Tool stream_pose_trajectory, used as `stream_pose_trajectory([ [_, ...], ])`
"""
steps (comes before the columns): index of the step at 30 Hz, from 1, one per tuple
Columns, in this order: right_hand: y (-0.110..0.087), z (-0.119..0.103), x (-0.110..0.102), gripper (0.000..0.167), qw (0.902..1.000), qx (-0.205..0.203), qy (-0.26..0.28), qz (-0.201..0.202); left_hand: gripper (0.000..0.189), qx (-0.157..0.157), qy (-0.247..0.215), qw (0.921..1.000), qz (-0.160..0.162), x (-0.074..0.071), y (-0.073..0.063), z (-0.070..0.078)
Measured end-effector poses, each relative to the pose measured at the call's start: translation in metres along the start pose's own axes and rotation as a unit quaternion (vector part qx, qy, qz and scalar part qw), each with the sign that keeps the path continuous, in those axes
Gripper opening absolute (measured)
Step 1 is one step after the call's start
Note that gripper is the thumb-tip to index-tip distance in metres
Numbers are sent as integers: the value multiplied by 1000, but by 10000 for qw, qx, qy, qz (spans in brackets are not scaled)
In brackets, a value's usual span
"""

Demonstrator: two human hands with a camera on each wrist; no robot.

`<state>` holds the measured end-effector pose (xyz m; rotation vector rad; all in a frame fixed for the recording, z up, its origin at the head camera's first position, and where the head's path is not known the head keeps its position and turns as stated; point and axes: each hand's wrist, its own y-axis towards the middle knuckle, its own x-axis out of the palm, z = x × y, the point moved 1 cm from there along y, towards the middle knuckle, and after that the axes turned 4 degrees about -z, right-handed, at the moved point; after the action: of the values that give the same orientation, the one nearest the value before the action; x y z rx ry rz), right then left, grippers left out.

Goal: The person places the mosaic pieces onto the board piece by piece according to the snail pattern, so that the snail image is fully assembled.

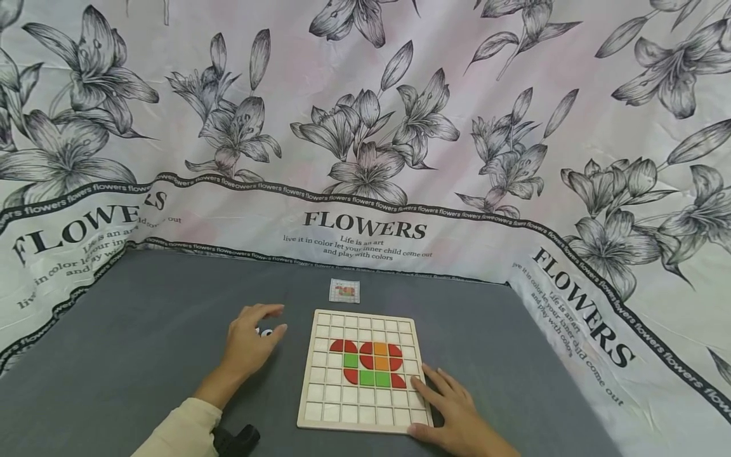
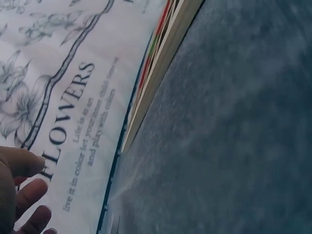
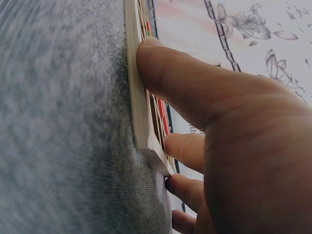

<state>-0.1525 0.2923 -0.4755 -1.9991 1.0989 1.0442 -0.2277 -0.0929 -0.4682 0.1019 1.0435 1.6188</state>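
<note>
A square wooden grid board lies on the grey table, with red, green and orange tiles forming a figure among pale squares. My right hand rests at its near right corner, thumb on the near rim and fingers along the right side. In the right wrist view the thumb touches the rim. Left of the board is my left hand, thumb and forefinger curved apart. A small white round piece with a dark centre shows in the gap between them, partly hidden. The left wrist view shows the fingertips spread.
A small picture card with a similar coloured figure lies beyond the board. A black object is by the left sleeve at the near edge. Flower-printed cloth hangs around the back and sides of the table.
</note>
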Motion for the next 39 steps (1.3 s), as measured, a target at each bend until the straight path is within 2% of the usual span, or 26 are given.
stream_pose_trajectory([
  [7, 0, 0, 2, 82, 9999, 107, 20, -12, 40, -72, 478, 9988, -94, -8, -9, -14],
  [12, 0, 0, 2, 81, 9999, -9, -61, 139, 44, -667, 419, 9956, -503, -10, -13, -20],
  [15, 0, 0, 1, 81, 9995, -63, -153, 274, 44, -1075, 501, 9895, -831, -10, -13, -22],
  [19, -1, 1, 0, 81, 9989, -71, -267, 376, 42, -1365, 740, 9815, -1118, -10, -12, -23],
  [26, -2, 1, 0, 81, 9990, -14, -286, 344, 44, -1382, 978, 9784, -1190, -6, -11, -26],
  [31, -3, 1, 2, 81, 9991, -11, -274, 329, 49, -1389, 947, 9786, -1183, -4, -13, -28],
  [39, -3, 1, 2, 82, 9994, 59, -246, 239, 45, -1415, 882, 9790, -1177, -5, -16, -29],
])
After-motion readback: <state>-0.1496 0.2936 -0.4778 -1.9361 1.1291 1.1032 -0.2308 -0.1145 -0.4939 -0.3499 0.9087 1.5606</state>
